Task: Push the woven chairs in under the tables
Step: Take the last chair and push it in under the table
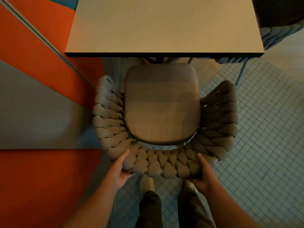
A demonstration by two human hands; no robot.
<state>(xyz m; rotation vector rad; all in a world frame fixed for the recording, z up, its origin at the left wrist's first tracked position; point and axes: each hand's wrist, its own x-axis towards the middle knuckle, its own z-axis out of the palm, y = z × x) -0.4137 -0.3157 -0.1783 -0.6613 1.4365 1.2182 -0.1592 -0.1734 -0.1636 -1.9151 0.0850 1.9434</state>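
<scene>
I see the woven chair (pixel 164 122) straight below me, facing the desk (pixel 162 25), its seat cushion (pixel 162 102) almost wholly out in the open, only the front edge reaching the desk's near edge. My 2 hands grip the braided backrest from outside: the left hand (pixel 119 168) is curled round its left rear curve, the right hand (pixel 201 173) wrapped round the right rear curve, fingers underneath. A second woven chair (pixel 273 37) sits by the desk's far right corner. My shoes stand on the tiled floor (pixel 263 145).
</scene>
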